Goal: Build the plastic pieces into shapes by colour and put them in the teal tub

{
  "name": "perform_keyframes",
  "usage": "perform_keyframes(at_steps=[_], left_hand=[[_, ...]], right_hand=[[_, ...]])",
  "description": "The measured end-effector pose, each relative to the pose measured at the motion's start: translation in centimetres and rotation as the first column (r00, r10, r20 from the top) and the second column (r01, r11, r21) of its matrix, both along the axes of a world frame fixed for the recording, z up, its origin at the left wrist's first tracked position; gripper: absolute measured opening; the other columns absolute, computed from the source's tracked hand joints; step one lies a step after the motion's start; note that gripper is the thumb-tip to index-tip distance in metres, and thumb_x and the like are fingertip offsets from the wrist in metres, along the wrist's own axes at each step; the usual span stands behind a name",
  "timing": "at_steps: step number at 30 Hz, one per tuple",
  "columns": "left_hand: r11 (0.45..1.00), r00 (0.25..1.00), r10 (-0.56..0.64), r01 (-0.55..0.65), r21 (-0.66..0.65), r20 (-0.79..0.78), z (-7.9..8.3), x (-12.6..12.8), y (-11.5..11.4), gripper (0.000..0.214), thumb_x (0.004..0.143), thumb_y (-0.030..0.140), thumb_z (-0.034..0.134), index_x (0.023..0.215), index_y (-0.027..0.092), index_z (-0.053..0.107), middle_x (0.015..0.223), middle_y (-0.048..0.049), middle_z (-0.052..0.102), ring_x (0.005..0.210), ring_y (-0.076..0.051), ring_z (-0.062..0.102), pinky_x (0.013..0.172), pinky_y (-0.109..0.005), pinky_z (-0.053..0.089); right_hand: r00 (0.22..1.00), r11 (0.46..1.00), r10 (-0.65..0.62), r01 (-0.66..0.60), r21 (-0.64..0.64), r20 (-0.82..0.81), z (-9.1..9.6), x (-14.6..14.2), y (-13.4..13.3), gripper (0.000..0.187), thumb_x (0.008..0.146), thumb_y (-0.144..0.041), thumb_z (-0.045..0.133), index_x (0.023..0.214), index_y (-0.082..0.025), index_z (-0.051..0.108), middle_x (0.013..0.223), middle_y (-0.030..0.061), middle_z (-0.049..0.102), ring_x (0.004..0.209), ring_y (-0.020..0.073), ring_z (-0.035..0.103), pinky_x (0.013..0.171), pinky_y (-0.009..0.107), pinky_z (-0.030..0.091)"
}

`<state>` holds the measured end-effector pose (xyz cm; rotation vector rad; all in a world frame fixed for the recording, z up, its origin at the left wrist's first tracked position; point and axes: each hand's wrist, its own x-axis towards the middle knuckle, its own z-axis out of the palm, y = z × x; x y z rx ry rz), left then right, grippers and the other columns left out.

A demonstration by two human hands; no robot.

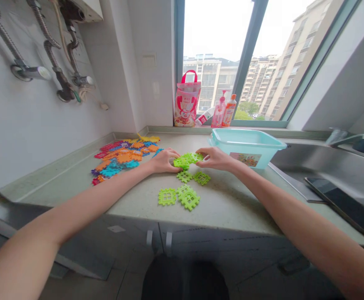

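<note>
Several green interlocking plastic tiles (186, 160) lie between my two hands above the counter, overlapping each other. My left hand (166, 161) has its fingers and thumb closed on the left side of these tiles. On their right edge, my right hand (213, 158) pinches with thumb and fingers. Nearer to me, more loose green tiles (167, 196) with notched edges and window-like cutouts rest flat on the counter. A heap of orange, blue, red and yellow tiles (125, 156) spreads out left of my left hand.
A turquoise plastic tub (247, 139) stands behind my right forearm, beside the steel sink (294, 171). A dark phone (347, 204) lies at the sink's front edge. Along the window stand a pink bag (187, 104), a pump bottle (218, 110) and an orange bottle (229, 111).
</note>
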<state>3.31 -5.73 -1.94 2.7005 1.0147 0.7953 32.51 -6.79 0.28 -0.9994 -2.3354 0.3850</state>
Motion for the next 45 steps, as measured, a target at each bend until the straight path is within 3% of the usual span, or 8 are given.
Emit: perform_keyframes(at_steps=[10,15,22,25,29,32,39,45], left_hand=[[1.000,1.000,0.002,-0.003,-0.014,-0.009,-0.2,1.3,0.3,0.038,0.069,0.056,0.080,0.092,0.025,0.081,0.110,-0.0059,0.077,0.111,-0.031,0.067,0.103,-0.042,0.053],[0.997,1.000,0.030,-0.030,-0.064,-0.001,0.2,1.8,-0.3,0.035,0.068,0.055,0.078,0.084,0.023,0.078,0.101,-0.0046,0.077,0.103,-0.029,0.069,0.096,-0.037,0.054],[0.989,0.997,-0.071,0.072,-0.130,0.013,0.2,2.1,-0.2,0.030,0.073,0.051,0.075,0.084,0.023,0.077,0.091,-0.0023,0.075,0.085,-0.024,0.069,0.082,-0.034,0.053],[0.991,1.000,-0.016,0.013,-0.130,-0.019,0.1,1.8,0.0,0.049,0.069,0.062,0.078,0.097,0.022,0.077,0.092,-0.0031,0.074,0.085,-0.025,0.069,0.078,-0.034,0.053],[0.991,0.991,0.109,-0.114,-0.063,-0.078,0.3,0.6,0.0,0.085,0.056,0.074,0.085,0.119,0.019,0.071,0.111,-0.0099,0.073,0.104,-0.032,0.067,0.090,-0.037,0.052],[0.994,0.991,0.096,-0.100,-0.046,-0.090,0.7,-0.4,-0.1,0.080,0.057,0.074,0.085,0.116,0.021,0.074,0.117,-0.0105,0.072,0.110,-0.031,0.066,0.097,-0.039,0.050],[0.997,0.995,0.076,-0.078,-0.029,-0.060,0.6,-0.3,0.1,0.055,0.068,0.066,0.080,0.102,0.023,0.077,0.108,-0.0078,0.075,0.104,-0.029,0.068,0.093,-0.037,0.051],[0.992,0.991,0.116,-0.119,-0.043,-0.070,0.2,0.1,0.2,0.059,0.074,0.064,0.076,0.114,0.020,0.076,0.114,-0.0104,0.075,0.105,-0.029,0.068,0.091,-0.037,0.051]], right_hand=[[0.997,1.000,0.015,-0.015,-0.007,-0.069,-1.3,-2.4,0.4,0.036,0.081,-0.035,0.075,0.112,-0.016,0.077,0.106,0.0075,0.078,0.094,0.0209,0.071,0.078,0.029,0.056],[0.998,0.995,0.053,-0.055,-0.083,-0.020,-1.4,-3.3,0.0,0.039,0.082,-0.036,0.076,0.115,-0.015,0.076,0.107,0.0080,0.078,0.098,0.0211,0.071,0.077,0.027,0.055],[0.993,0.992,0.087,-0.094,-0.087,-0.076,-1.6,-3.6,-0.3,0.043,0.082,-0.033,0.074,0.123,-0.020,0.075,0.118,0.0073,0.077,0.108,0.0233,0.070,0.079,0.028,0.057],[0.993,0.991,0.082,-0.090,-0.099,-0.090,-2.0,-3.6,0.0,0.046,0.081,-0.034,0.075,0.124,-0.019,0.075,0.118,0.0081,0.077,0.107,0.0242,0.070,0.081,0.031,0.059],[0.993,0.989,0.054,-0.068,-0.133,-0.107,-2.2,-3.1,0.4,0.047,0.080,-0.035,0.076,0.124,-0.018,0.074,0.116,0.0086,0.077,0.102,0.0238,0.071,0.081,0.032,0.060],[0.992,0.987,0.059,-0.075,-0.144,-0.114,-2.2,-2.9,0.4,0.048,0.079,-0.039,0.077,0.122,-0.018,0.075,0.116,0.0091,0.077,0.103,0.0246,0.071,0.080,0.033,0.060],[0.992,0.990,0.070,-0.083,-0.117,-0.109,-1.7,-2.9,-0.1,0.051,0.082,-0.046,0.078,0.125,-0.020,0.074,0.117,0.0091,0.077,0.106,0.0259,0.070,0.079,0.033,0.060],[0.991,0.981,0.103,-0.115,-0.154,-0.086,-1.4,-2.9,-0.5,0.056,0.088,-0.048,0.072,0.136,-0.020,0.068,0.127,0.0114,0.074,0.114,0.0268,0.068,0.084,0.036,0.060]])
